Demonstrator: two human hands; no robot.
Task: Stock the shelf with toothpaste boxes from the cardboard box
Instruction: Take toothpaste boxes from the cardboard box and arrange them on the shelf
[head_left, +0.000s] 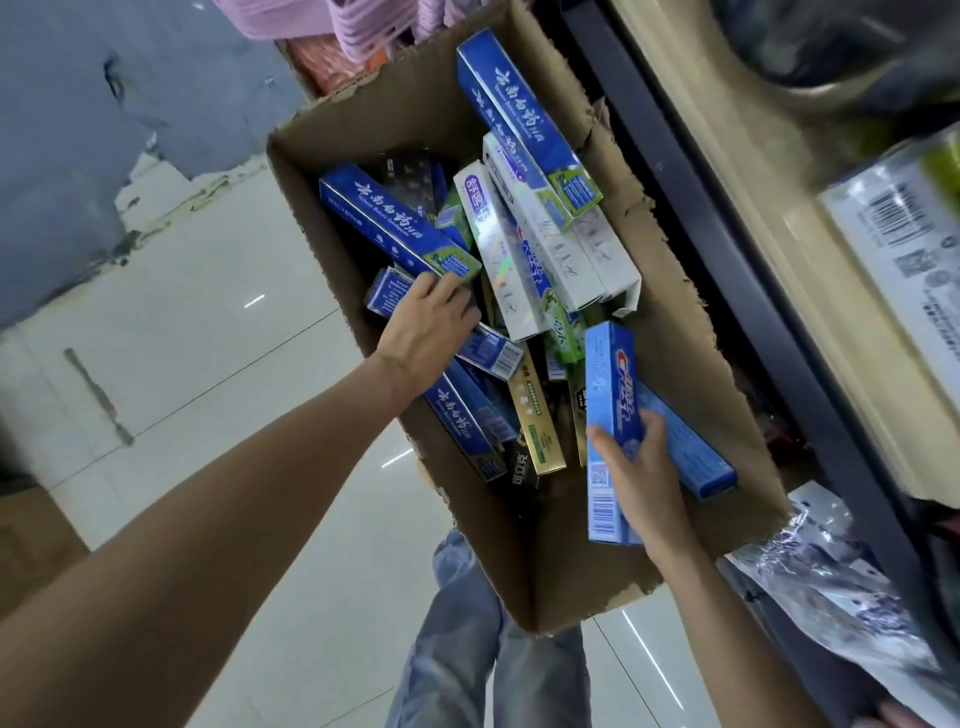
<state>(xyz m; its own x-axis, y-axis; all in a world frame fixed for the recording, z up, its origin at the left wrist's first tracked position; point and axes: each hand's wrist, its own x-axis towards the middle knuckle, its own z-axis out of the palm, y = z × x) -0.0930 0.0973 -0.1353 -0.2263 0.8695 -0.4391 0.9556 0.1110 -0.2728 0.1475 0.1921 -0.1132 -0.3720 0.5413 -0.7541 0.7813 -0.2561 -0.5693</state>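
Note:
An open cardboard box on the floor holds several toothpaste boxes in blue, white, green, gold and black. My left hand reaches into the pile, its fingers on the near end of a dark blue toothpaste box; the fingertips are hidden among the boxes. My right hand grips a light blue toothpaste box held upright over the box's near right part. A second light blue box lies behind it. The shelf runs along the right side.
Packaged goods sit on the shelf at right. A crinkled plastic bag lies beside the cardboard box at lower right. Pale tiled floor spreads to the left. My legs in jeans stand below the box. Pink items hang at the top.

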